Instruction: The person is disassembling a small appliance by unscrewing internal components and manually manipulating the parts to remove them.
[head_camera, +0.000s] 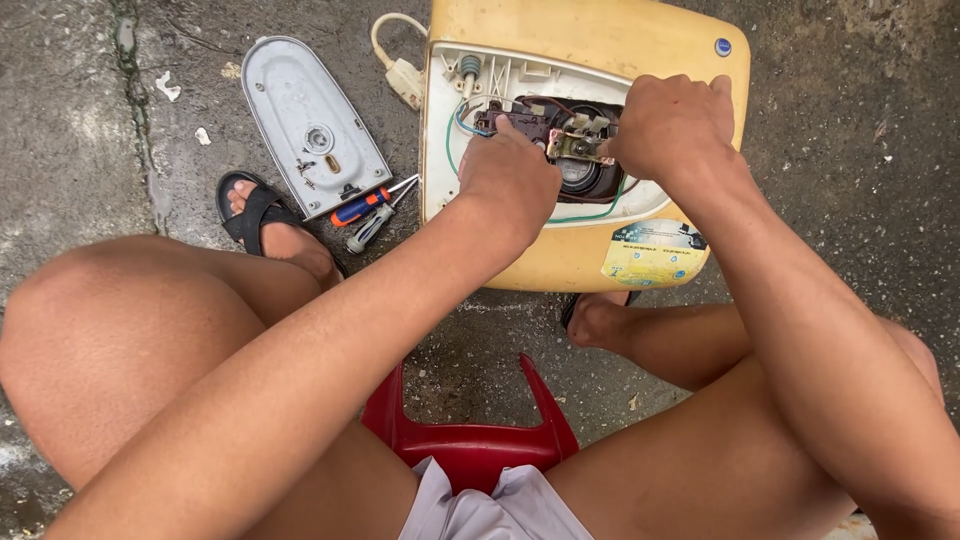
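Two bare hands work inside an opened yellowed plastic housing (590, 40) that lies on a rough, stained concrete floor (70, 130), outdoors by the look of the ground. The housing's open cavity holds a dark round part, a small metal bracket (577, 147) and thin green, red and blue wires (455, 140). The left hand (508, 178) rests on the cavity's rim with its fingers curled into the wiring; whether its grip has closed on anything is hidden by the knuckles. The right hand (668, 125) is bunched tight at the bracket's right end, and I cannot tell what, if anything, it pinches. Left of the housing lies a grey teardrop-shaped cover plate (312, 125), and just beside its lower edge two screwdrivers (372, 215), one orange and blue, one grey. A cream plug and cord (402, 70) lie at the housing's upper left corner. A black sandal (250, 212) shows on the left foot; a red plastic stool (470, 435) is mostly covered by the legs
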